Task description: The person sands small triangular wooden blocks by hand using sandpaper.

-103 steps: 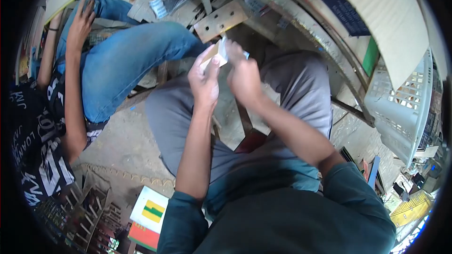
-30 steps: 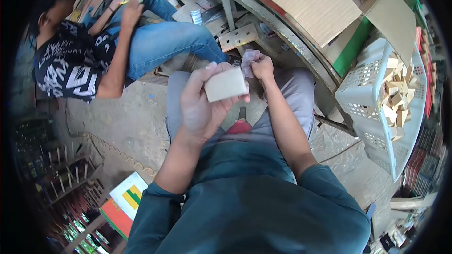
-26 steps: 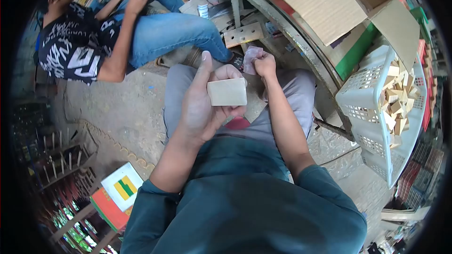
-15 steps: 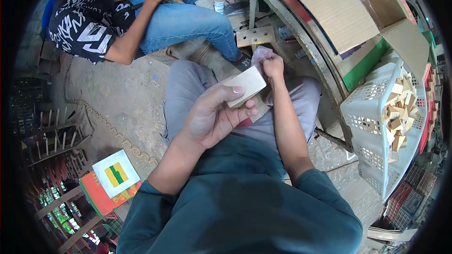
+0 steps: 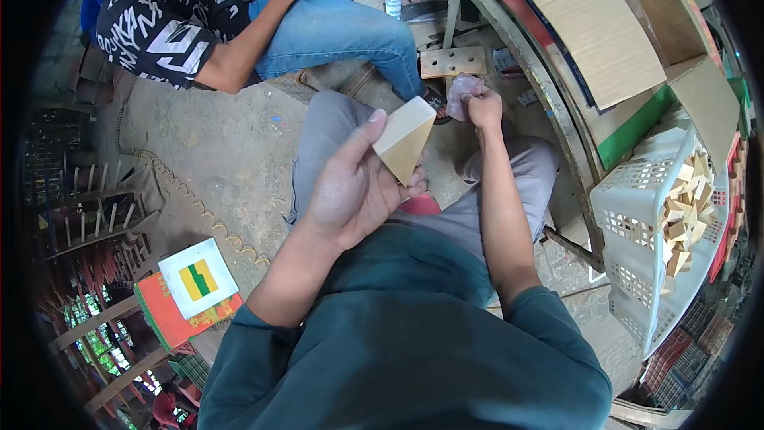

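Note:
My left hand (image 5: pixel 350 187) holds a pale wooden block (image 5: pixel 404 138) raised in front of me, tilted so one flat face and one edge show. My right hand (image 5: pixel 481 105) is stretched forward over my right knee and pinches a small crumpled piece of pinkish sandpaper (image 5: pixel 460 95). I sit with grey trousers (image 5: pixel 326 131) on a low seat, and the two hands are apart.
A white plastic basket (image 5: pixel 637 231) full of wooden blocks (image 5: pixel 686 211) stands at my right. Cardboard sheets (image 5: pixel 589 16) lie on a bench edge above it. Another person in jeans (image 5: pixel 334 28) sits ahead left. A drilled wooden plate (image 5: pixel 454 61) lies on the floor. Painted boards (image 5: pixel 195 283) lie at left.
My left hand has turned the wooden block, from flat face toward me to tilted on edge, and lifted it a little. My right hand has kept the sandpaper held forward.

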`<state>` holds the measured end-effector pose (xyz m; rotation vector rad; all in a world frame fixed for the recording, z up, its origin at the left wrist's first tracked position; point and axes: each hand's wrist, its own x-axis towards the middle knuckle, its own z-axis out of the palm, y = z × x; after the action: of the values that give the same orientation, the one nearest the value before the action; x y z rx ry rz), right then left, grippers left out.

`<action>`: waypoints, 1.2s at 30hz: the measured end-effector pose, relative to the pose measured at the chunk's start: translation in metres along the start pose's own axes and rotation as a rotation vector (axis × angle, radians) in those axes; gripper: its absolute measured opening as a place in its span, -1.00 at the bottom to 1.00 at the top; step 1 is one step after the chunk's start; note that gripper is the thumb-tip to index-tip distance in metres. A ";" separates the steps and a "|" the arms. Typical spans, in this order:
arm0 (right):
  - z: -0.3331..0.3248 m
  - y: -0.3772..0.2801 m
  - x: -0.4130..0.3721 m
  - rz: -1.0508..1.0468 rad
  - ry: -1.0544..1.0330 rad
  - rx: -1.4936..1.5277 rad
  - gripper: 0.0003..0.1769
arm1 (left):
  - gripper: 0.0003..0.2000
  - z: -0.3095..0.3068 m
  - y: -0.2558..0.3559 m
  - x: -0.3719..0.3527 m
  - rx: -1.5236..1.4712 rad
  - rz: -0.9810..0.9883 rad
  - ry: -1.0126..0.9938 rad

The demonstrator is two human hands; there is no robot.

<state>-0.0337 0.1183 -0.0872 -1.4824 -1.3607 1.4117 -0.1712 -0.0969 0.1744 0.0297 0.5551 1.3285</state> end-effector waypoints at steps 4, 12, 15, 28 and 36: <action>-0.006 -0.003 0.002 0.017 0.016 0.009 -0.75 | -0.62 0.015 -0.001 -0.003 0.025 0.009 0.026; -0.009 -0.010 -0.003 0.030 0.029 -0.004 -0.74 | -0.68 0.016 0.000 -0.007 0.176 0.023 -0.038; -0.010 -0.013 -0.002 0.024 0.051 -0.008 -0.73 | -0.68 0.014 0.002 -0.009 0.320 0.084 0.012; -0.018 -0.017 0.002 0.068 0.043 0.048 -0.77 | -0.70 0.026 0.002 0.000 0.360 0.223 0.093; -0.018 -0.027 -0.004 0.079 0.051 0.034 -0.77 | -0.75 0.023 0.003 0.003 0.660 0.277 0.134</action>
<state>-0.0220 0.1239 -0.0573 -1.5542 -1.2533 1.4287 -0.1646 -0.0866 0.1942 0.5797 1.1165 1.3659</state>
